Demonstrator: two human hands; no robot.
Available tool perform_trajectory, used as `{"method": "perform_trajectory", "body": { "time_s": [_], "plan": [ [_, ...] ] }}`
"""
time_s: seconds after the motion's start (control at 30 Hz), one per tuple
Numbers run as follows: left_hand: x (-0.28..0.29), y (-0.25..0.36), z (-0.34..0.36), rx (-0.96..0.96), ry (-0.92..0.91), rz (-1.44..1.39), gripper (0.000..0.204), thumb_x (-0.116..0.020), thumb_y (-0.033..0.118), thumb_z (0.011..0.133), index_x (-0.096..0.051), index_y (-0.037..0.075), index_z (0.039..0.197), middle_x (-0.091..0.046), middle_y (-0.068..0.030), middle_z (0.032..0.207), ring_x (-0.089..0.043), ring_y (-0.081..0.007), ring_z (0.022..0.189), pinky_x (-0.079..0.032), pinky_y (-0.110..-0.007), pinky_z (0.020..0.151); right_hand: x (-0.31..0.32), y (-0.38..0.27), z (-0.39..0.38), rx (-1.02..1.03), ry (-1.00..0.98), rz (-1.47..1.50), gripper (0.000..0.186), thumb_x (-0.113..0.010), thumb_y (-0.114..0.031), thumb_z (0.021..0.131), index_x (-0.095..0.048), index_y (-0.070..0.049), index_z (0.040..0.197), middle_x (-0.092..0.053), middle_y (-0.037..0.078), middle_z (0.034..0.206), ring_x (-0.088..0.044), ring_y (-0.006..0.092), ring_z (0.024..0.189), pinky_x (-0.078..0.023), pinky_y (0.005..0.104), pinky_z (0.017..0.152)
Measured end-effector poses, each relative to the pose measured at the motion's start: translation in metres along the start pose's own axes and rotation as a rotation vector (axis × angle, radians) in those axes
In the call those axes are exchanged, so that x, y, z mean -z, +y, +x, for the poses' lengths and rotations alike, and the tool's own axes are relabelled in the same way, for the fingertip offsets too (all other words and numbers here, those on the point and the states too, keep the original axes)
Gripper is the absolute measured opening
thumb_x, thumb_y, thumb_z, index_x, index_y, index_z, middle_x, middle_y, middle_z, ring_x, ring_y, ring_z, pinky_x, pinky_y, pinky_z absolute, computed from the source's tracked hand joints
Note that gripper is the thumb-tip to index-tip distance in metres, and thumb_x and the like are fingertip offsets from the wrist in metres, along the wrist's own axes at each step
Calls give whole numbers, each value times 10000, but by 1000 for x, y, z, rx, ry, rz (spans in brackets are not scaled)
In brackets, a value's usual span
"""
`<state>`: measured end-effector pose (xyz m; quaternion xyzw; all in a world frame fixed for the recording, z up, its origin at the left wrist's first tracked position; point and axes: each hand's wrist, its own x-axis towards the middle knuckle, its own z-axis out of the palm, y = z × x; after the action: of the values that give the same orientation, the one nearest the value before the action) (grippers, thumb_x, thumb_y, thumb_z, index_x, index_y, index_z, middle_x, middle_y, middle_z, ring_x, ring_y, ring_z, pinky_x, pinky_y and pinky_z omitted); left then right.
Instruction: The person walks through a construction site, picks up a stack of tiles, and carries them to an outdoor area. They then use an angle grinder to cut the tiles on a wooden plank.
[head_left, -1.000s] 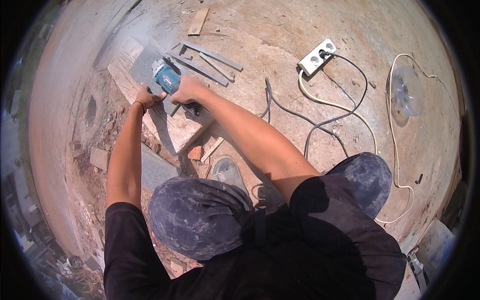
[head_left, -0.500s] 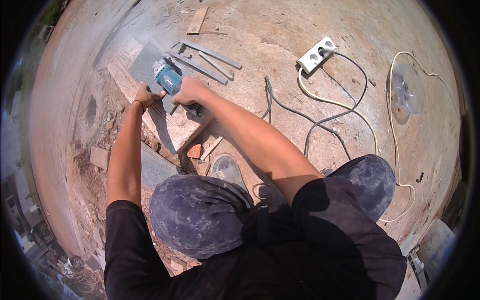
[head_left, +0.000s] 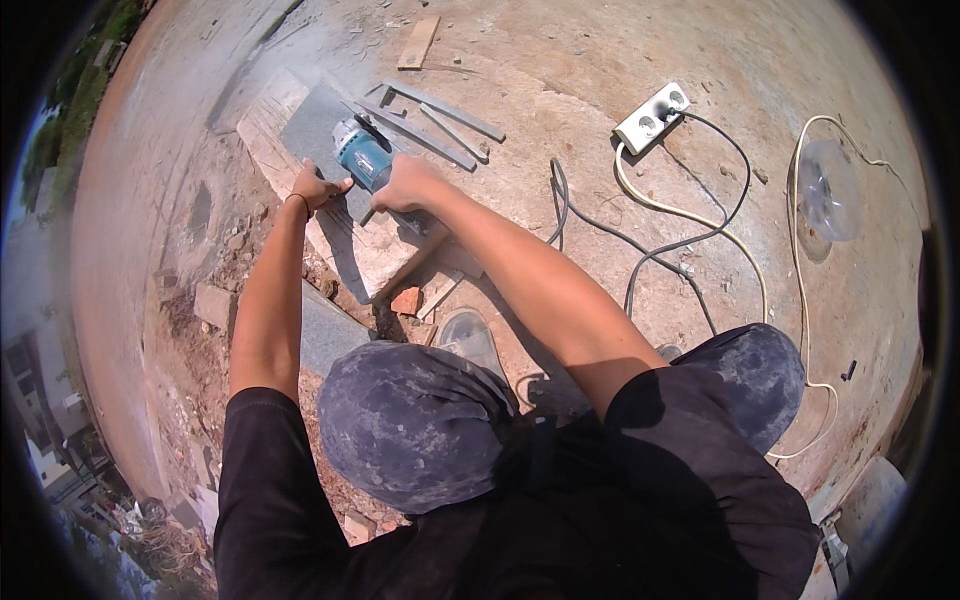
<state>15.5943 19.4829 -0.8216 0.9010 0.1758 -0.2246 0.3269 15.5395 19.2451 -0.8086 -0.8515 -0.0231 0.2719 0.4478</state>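
Your right hand (head_left: 410,185) is wrapped tight around the blue-green grinder (head_left: 362,160), which sits over the grey slab (head_left: 312,118) on top of the pale block (head_left: 388,252). Your left hand (head_left: 318,187) is at the slab's near edge, its thumb right by the grinder — I can't tell if it is gripping or just pressing.

Not much has changed: the whole view has slid a little to the right, but your hands and the grinder keep the same place over the block. So the work seems to be going on at one spot. Dust hangs in the air past the block's far end.

Thin grey strips (head_left: 445,111) lie just right of the block's far part, close to the grinder, so they may get in the way. A bit of red brick (head_left: 407,300) and your shoe (head_left: 468,335) are near the block's close end. Well off to the block's right is the white power strip (head_left: 652,117), with a dark cord (head_left: 747,175) plugged in — its loops could snag you.
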Motion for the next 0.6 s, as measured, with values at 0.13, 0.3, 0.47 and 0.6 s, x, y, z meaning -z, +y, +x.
{"method": "perform_trajectory", "body": {
  "time_s": [0.13,0.3,0.47,0.6],
  "plan": [
    [1,3,-5,7,3,14,1149,-878,251,664,-109,-115,1435,-377,-294,1378,-591,-337,1047,-586,-372,669,5,-4,-6,-40,-72,16,729,-806,-354,552,-600,44,1127,-639,235,1111,-640,328,1032,-525,365,869],
    [3,0,-7,17,22,13,1127,-876,238,667,-128,-113,1432,-392,-294,1369,-588,-338,1058,-586,-371,660,5,-3,-15,8,-26,30,685,-777,-372,555,-621,106,1020,-647,292,1008,-654,364,943,-538,372,807],
    [1,4,-5,22,7,18,1111,-874,223,671,-134,-110,1430,-392,-298,1367,-596,-334,1044,-588,-371,657,5,2,-12,11,-25,16,709,-777,-379,563,-605,114,1042,-640,297,1027,-648,369,963,-533,378,821],
    [0,6,-7,13,19,17,1088,-869,220,678,-148,-112,1423,-399,-297,1357,-601,-333,1035,-589,-368,663,4,3,-12,-17,-36,22,704,-788,-370,565,-609,91,1067,-637,279,1063,-642,357,996,-527,377,844]
  ]
}}
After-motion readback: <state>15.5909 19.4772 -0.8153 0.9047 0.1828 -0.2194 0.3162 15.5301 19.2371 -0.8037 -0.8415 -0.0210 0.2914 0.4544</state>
